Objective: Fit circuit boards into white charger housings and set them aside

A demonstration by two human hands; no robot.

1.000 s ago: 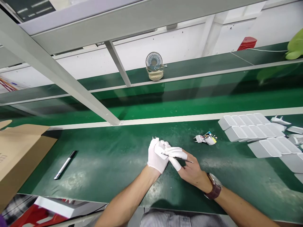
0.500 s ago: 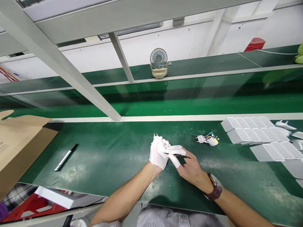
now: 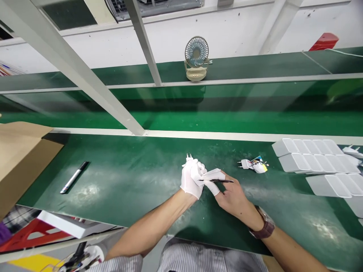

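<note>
My left hand (image 3: 191, 179), in a white glove, is closed around a white plug adapter (image 3: 195, 173), whose metal prongs point away from me past the fingers. Most of its housing is hidden by the glove. My right hand (image 3: 227, 189), with white finger covers, pinches slim black tweezers (image 3: 219, 181). Their tip meets the adapter near the left palm; exactly what it touches is too small to make out. To the right on the green bench (image 3: 136, 170) lies an opened white plug (image 3: 253, 164) with small electronic parts and wires showing.
Rows of white plastic housings (image 3: 312, 162) stand at the right, with another plug (image 3: 353, 151) behind. A marker pen (image 3: 74, 177) and a cardboard box (image 3: 25, 158) are at the left. A small fan (image 3: 196, 56) sits on the back shelf; a slanted metal post (image 3: 93, 88) rises from the bench.
The view has shifted, so the bench and shelf appear slightly moved. Both hands stay together, with the tweezers still held at the plug adapter and only slight finger movement.
</note>
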